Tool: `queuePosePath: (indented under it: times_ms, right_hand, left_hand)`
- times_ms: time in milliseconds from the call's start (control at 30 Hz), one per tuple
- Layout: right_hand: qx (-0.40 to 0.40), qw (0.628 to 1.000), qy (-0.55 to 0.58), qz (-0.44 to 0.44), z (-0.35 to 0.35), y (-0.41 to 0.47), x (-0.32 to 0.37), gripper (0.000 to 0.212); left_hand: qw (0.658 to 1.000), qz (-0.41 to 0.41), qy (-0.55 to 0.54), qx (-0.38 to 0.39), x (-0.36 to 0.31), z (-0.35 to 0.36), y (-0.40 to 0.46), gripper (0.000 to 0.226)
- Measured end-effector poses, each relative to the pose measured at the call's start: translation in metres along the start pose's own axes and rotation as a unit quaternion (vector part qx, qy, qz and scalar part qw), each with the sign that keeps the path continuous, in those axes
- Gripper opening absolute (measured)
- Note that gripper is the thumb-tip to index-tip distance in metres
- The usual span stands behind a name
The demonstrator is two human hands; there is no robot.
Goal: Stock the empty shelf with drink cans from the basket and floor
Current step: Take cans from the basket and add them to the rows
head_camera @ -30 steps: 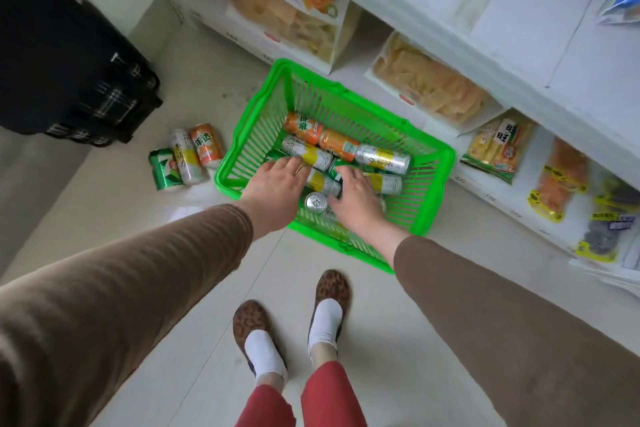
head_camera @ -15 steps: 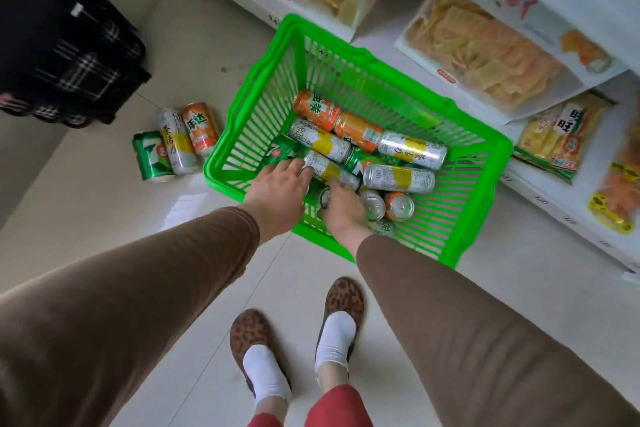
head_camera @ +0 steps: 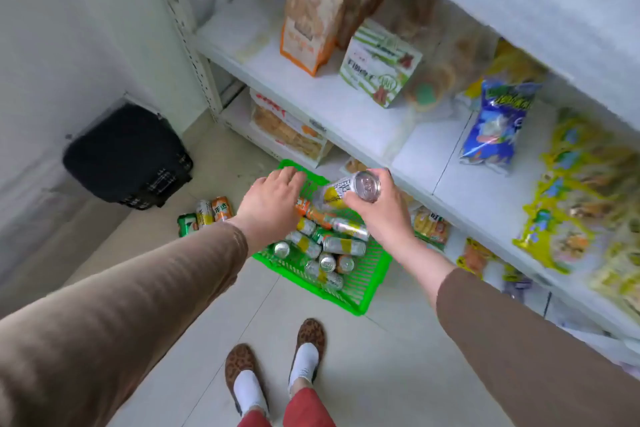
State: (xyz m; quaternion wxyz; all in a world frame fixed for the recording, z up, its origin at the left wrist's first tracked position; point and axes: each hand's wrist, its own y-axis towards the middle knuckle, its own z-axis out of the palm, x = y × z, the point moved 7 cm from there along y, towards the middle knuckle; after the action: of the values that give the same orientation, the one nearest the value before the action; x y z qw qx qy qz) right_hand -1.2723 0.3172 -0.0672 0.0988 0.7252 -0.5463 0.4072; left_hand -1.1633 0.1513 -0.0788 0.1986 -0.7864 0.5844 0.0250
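A green plastic basket (head_camera: pixel 360 291) stands on the floor by the shelving, holding several drink cans (head_camera: pixel 341 246), silver-yellow, orange and green. My right hand (head_camera: pixel 384 215) is lifted above the basket and is shut on a silver and yellow can (head_camera: pixel 346 189), held on its side with its top facing me. My left hand (head_camera: pixel 272 203) hovers beside it over the basket's far left part, fingers bent down; I cannot see anything in it. Three more cans (head_camera: pixel 204 215) lie on the floor left of the basket. The white shelf (head_camera: pixel 346 114) holds snack bags.
A black bag (head_camera: pixel 128 156) leans against the wall at left. On the shelves are an orange snack bag (head_camera: pixel 308 21), a green-white box (head_camera: pixel 377 66), a blue bag (head_camera: pixel 495 125) and yellow packets (head_camera: pixel 581 198). My feet (head_camera: pixel 273 367) stand on pale floor tiles.
My right hand has come up out of the basket with a silver and yellow can. My left hand has risen too. The view has tilted up, showing the higher shelf.
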Motion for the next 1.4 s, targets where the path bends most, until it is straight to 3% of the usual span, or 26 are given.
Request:
queuePosePath:
  times_ms: [267,467,867,1000,1233,1400]
  right_hand:
    - [-0.131,0.982,0.076,-0.109,-0.186,-0.045,0.226,0.047]
    - [-0.134,0.981,0.050,-0.127,-0.262,-0.021,0.327,0.064]
    - [-0.035,0.995,0.055,-0.074,-0.256,0.115,0.384,0.064]
    - [-0.039,0.992,0.100,-0.071,-0.244,0.149,0.397,0.066]
    - [-0.102,0.984,0.137,-0.057,-0.228,0.199,0.415,0.053]
    - [-0.126,0.987,0.099,-0.011,-0.197,0.227,0.383,0.069]
  left_hand:
    - [0.985,0.058,-0.028,-0.162,-0.044,-0.249,-0.045,0.081]
    - [0.971,0.090,-0.024,-0.220,-0.058,-0.355,-0.027,0.080]
    - [0.980,0.039,-0.031,-0.195,-0.047,-0.412,0.082,0.082]
    - [0.980,0.041,-0.029,-0.192,-0.033,-0.421,0.107,0.082]
    - [0.980,0.060,-0.044,-0.186,0.001,-0.436,0.159,0.081]
    - [0.980,0.091,-0.061,-0.166,0.021,-0.437,0.190,0.080]
